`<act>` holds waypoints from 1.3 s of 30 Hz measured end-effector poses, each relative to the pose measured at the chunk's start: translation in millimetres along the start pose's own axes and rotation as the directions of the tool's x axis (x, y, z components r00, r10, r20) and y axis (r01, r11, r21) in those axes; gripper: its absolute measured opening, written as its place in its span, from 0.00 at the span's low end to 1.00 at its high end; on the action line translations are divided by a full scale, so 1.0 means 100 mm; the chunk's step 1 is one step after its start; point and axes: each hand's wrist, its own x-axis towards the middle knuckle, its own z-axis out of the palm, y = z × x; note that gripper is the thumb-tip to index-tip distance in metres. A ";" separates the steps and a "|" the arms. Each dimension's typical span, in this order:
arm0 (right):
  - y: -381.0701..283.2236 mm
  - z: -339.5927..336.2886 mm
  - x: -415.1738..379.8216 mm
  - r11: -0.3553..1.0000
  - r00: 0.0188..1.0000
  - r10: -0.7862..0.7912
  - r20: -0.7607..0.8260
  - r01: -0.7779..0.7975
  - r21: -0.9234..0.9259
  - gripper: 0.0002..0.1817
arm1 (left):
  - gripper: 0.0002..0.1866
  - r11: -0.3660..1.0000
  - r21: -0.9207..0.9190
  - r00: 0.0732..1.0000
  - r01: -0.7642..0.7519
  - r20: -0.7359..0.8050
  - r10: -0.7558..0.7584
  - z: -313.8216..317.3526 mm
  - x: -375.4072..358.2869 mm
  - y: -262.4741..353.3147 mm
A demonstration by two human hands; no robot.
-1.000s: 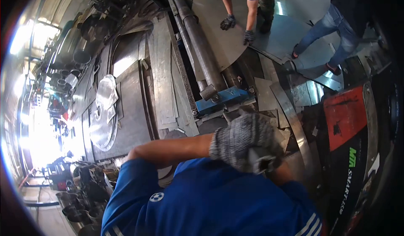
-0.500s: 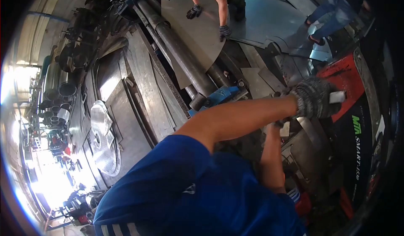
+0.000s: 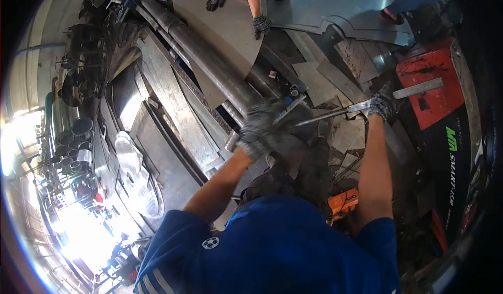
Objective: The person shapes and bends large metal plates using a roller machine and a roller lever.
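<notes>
My right hand (image 3: 383, 105), in a grey knit glove, is closed around a long metal bar (image 3: 419, 88). The bar's wider flat end sticks out to the right, over a red panel, and its thinner dark part runs left toward the rollers. My left hand (image 3: 260, 130), gloved too, is at the near end of a steel roller (image 3: 209, 66). Motion smears its fingers, so their grip does not show. A curved metal sheet (image 3: 209, 26) lies in the rolling machine, with a co-worker's gloved hands (image 3: 262, 25) on or close to it.
Flat metal offcuts (image 3: 314, 84) lie beyond my right hand. At right stands a black and red machine housing (image 3: 455, 152) marked "MTA SMART-1530". An orange object (image 3: 343, 202) sits low near my right forearm. Metal sheets (image 3: 162, 142) cover the left side. Another person's leg (image 3: 414, 3) shows at upper right.
My left hand has swung from the bar's flat end at right to the roller end at left. My right hand, mostly hidden before, now shows on the bar. The view has shifted.
</notes>
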 end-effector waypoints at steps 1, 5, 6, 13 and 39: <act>0.09 0.01 0.15 1.000 1.000 0.002 -0.020 -0.003 -0.018 0.20 | 0.33 0.993 0.110 0.999 0.042 -0.027 -0.039 -0.07 -0.19 -0.23; 0.50 0.01 0.74 0.993 0.994 0.058 -0.094 -0.067 -0.096 0.21 | 0.32 0.920 0.265 0.957 0.290 -0.050 -0.287 -0.19 -0.62 -0.77; 0.62 -0.01 0.88 0.989 0.991 0.079 -0.109 -0.091 -0.115 0.21 | 0.32 0.914 0.273 0.953 0.299 -0.034 -0.302 -0.14 -0.65 -0.74; 1.54 -0.11 1.88 0.946 0.963 0.212 -0.166 -0.245 -0.213 0.22 | 0.33 0.623 0.054 0.622 0.780 0.034 -0.782 0.46 -0.89 -0.99; 5.02 -0.83 3.37 0.636 0.723 0.691 0.011 -0.601 -0.484 0.26 | 0.14 0.469 0.711 0.662 0.524 0.007 -0.750 0.37 -0.81 -0.82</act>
